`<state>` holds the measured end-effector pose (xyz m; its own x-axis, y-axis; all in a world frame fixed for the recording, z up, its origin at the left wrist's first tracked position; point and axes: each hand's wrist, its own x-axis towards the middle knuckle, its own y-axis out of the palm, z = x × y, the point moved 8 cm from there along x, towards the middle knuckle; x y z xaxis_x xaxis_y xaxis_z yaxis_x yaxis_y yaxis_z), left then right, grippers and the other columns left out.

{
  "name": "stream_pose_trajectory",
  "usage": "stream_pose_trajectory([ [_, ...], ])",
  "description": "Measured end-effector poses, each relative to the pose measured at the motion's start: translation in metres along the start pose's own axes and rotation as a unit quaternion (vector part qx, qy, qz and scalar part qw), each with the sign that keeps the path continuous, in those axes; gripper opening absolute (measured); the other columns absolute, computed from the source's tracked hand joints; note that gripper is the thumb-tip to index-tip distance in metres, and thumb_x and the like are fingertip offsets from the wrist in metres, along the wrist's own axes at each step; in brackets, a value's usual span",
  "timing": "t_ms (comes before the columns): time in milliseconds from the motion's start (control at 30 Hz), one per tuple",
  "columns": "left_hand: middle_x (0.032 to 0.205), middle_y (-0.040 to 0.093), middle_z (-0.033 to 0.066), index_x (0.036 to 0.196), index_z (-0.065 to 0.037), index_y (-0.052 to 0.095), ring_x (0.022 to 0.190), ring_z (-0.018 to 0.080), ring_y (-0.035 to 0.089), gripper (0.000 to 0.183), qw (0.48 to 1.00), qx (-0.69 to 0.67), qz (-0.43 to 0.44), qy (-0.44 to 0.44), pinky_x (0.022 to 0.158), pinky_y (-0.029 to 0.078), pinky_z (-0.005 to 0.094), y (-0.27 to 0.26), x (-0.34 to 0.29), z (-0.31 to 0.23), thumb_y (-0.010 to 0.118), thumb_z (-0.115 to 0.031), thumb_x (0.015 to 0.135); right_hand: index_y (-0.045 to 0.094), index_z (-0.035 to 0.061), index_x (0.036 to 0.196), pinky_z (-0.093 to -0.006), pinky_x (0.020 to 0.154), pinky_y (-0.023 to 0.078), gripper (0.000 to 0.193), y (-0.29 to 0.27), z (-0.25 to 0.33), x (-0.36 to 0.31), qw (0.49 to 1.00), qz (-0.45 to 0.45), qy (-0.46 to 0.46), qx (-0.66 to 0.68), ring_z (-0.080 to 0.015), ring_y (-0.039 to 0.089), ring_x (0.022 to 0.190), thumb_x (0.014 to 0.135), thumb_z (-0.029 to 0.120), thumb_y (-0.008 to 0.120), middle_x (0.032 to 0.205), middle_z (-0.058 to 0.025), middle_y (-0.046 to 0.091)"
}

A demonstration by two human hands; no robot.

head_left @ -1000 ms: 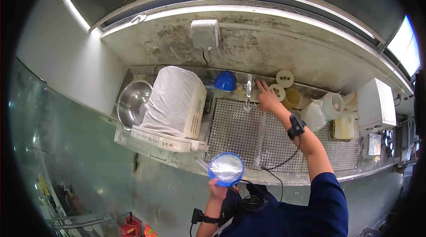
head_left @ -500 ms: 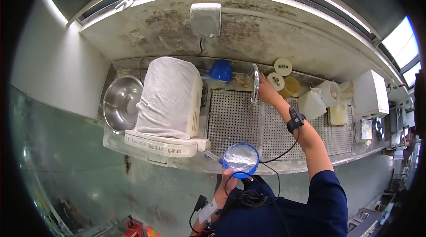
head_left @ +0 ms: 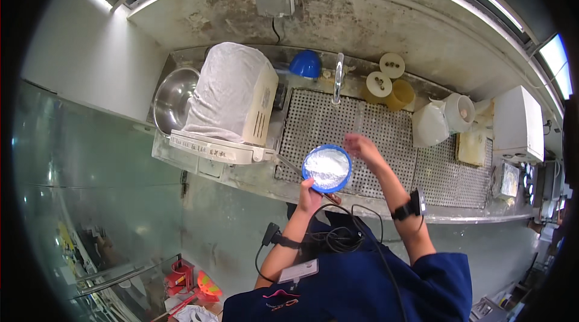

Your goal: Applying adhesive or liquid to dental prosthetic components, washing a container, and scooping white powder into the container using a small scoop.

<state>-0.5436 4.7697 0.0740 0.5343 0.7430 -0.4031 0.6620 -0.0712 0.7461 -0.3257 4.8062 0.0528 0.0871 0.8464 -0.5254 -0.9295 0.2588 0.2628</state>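
Observation:
My left hand (head_left: 310, 195) grips a blue bowl (head_left: 346, 184) by its near side. White powder (head_left: 326, 167) fills much of the bowl; whether liquid is in it I cannot tell. Beneath the bowl the same hand also keeps a spatula, its thin metal blade (head_left: 288, 164) poking out at the left and its brown handle (head_left: 332, 199) at the lower right. My right hand (head_left: 362, 147) hovers just right of the bowl's rim, apart from it, loosely open with nothing seen in it. Beyond both hands stands a curved chrome faucet (head_left: 339, 77).
A perforated metal grate (head_left: 386, 129) covers the sink counter. At left stand a cloth-draped machine (head_left: 226, 92) and a steel basin (head_left: 172, 102). Along the back are another blue bowl (head_left: 306, 64), yellowish containers (head_left: 400, 95) and white lids (head_left: 379, 84). White tubs (head_left: 431, 126) stand at right.
My right hand has left the faucet and come back toward me, beside the bowl. The left hand has carried the bowl forward, over the grate's near edge. My view has shifted.

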Motion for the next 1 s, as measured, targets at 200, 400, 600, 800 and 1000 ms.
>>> stream_pose_trajectory([
  [200,0.137,0.055,0.0130,0.141,-0.001,0.043,0.123,0.0274,0.055,0.071,0.998,0.041,-0.018,0.038,0.103,0.044,0.0435,-0.007,0.056,0.004,0.057,-0.042,0.084,0.057,0.0023,0.129,-0.0331,0.093,0.050,0.053,0.055,-0.040,-0.070,0.979,0.186,0.009,-0.087,-0.0187,0.063,0.104,0.085,0.024,0.076,0.115,-0.0073,0.068],
  [400,0.134,0.056,0.0093,0.138,-0.003,0.046,0.121,0.0239,0.055,0.065,0.999,0.019,-0.025,-0.007,0.102,0.043,0.0403,0.008,0.094,0.015,0.059,-0.037,0.085,0.066,-0.0029,0.110,-0.0338,0.069,0.051,0.036,0.026,-0.033,-0.074,0.942,-0.008,-0.078,-0.327,-0.0154,0.064,0.073,0.087,0.025,0.074,0.082,-0.0138,0.071],
  [600,0.143,0.050,0.0102,0.145,-0.008,0.040,0.131,0.0275,0.049,0.073,1.000,-0.011,0.018,-0.006,0.108,0.041,0.0468,0.020,0.142,-0.012,0.060,-0.043,0.084,0.061,0.0029,0.124,-0.0275,0.065,0.051,0.039,-0.102,-0.098,-0.199,0.960,0.047,0.088,-0.261,-0.0120,0.064,0.075,0.090,0.018,0.071,0.085,-0.0054,0.070],
  [800,0.144,0.048,0.0120,0.145,-0.010,0.040,0.132,0.0298,0.048,0.074,1.000,-0.016,0.025,-0.007,0.109,0.039,0.0474,0.042,0.190,-0.024,0.059,-0.047,0.083,0.039,0.0034,0.141,-0.0363,0.082,0.056,0.051,-0.125,-0.104,-0.281,0.985,-0.002,0.158,-0.069,-0.0292,0.071,0.097,0.095,0.007,0.060,0.105,-0.0189,0.068],
  [1000,0.142,0.049,0.0131,0.144,-0.009,0.040,0.131,0.0313,0.048,0.076,0.999,-0.018,0.026,0.013,0.107,0.040,0.0488,0.068,0.195,-0.035,0.060,-0.049,0.083,0.050,0.0030,0.116,-0.0350,0.079,0.054,0.033,-0.137,-0.084,-0.258,0.990,-0.113,0.083,0.017,-0.0237,0.067,0.085,0.085,0.007,0.038,0.095,-0.0121,0.065],
])
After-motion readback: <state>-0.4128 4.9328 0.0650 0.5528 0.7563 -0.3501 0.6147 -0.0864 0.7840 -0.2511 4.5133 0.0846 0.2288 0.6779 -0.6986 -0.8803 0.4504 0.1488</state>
